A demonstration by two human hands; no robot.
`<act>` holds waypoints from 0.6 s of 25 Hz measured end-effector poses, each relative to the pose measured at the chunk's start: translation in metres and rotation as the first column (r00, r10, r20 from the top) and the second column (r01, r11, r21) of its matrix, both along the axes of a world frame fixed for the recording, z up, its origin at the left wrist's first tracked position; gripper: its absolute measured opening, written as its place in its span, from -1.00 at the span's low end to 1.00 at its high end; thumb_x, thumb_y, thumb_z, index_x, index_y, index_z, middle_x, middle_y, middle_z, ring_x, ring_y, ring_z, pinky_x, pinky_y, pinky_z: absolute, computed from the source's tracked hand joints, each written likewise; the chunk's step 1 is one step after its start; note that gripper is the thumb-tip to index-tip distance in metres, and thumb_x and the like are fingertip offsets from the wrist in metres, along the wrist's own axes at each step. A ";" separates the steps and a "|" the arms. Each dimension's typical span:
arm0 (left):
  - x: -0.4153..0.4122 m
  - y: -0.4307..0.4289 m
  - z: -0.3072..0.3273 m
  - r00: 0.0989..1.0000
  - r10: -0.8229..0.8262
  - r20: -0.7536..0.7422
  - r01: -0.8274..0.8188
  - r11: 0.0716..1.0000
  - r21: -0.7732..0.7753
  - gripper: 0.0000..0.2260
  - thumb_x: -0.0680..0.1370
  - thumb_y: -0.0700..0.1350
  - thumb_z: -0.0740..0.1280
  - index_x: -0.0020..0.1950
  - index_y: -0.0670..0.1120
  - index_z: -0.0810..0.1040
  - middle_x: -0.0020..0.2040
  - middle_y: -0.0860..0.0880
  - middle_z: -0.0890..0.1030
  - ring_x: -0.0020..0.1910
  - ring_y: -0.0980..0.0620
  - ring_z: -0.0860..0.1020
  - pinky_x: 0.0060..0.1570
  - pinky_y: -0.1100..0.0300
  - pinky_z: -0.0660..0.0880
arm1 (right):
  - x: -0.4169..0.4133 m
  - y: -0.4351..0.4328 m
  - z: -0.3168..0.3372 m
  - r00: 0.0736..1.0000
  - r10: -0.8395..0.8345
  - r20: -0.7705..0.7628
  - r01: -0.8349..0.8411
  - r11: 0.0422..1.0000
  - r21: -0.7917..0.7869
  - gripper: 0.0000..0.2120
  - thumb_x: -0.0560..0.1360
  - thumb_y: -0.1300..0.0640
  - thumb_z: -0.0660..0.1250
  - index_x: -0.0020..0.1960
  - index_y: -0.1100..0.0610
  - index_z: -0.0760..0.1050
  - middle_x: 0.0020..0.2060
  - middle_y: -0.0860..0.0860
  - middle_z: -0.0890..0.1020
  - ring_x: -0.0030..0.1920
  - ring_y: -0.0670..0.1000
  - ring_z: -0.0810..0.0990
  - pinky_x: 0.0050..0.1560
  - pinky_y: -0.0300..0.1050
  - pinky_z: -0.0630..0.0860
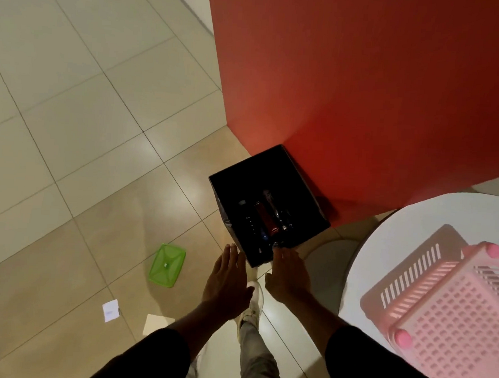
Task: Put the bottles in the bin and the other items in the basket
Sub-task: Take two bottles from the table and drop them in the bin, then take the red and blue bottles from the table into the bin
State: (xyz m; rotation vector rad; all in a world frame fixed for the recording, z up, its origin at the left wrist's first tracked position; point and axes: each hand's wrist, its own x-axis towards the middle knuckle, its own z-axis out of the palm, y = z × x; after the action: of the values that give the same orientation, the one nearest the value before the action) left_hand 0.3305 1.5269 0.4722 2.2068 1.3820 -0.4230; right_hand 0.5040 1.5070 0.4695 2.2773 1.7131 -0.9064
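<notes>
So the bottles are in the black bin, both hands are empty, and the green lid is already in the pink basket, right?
Not quite. The head view shows the green lid lying on the floor tiles, not in the pink basket. The rest holds: bottles in the black bin, left hand and right hand empty.
</notes>
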 end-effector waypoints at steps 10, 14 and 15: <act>-0.074 -0.041 0.046 0.962 -0.272 -0.008 0.271 0.958 0.089 -0.11 0.65 0.28 0.20 0.72 -0.20 -0.13 0.71 -0.27 -0.23 0.68 -0.17 -0.31 0.64 -0.04 -0.28 | -0.063 -0.093 0.065 0.993 -0.102 0.052 0.091 0.979 0.184 -0.25 0.51 -0.17 0.40 0.54 0.20 0.31 0.46 0.16 0.46 0.48 0.20 0.41 0.47 0.08 0.39; -0.119 -0.072 0.077 0.904 -0.427 0.029 0.417 0.894 0.161 -0.09 0.62 0.29 0.24 0.72 -0.26 -0.05 0.72 -0.31 -0.13 0.72 -0.25 -0.17 0.70 -0.10 -0.16 | -0.126 -0.156 0.087 0.975 -0.218 0.043 0.207 0.963 0.173 -0.18 0.57 -0.30 0.19 0.64 0.16 0.10 0.63 0.16 0.18 0.65 0.19 0.08 0.62 0.10 0.05; -0.119 -0.072 0.079 0.894 -0.446 0.039 0.434 0.884 0.172 -0.09 0.63 0.29 0.21 0.71 -0.27 -0.06 0.72 -0.32 -0.17 0.72 -0.26 -0.19 0.70 -0.12 -0.15 | -0.129 -0.160 0.084 0.974 -0.219 0.055 0.208 0.965 0.158 -0.17 0.58 -0.32 0.16 0.65 0.16 0.07 0.65 0.16 0.14 0.65 0.18 0.05 0.63 0.09 0.03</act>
State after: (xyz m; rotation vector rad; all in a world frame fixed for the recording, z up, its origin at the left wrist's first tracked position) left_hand 0.2115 1.4550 0.5509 2.6456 0.8874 -0.3862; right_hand 0.3754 1.3465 0.5536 2.5996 1.5791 -0.7421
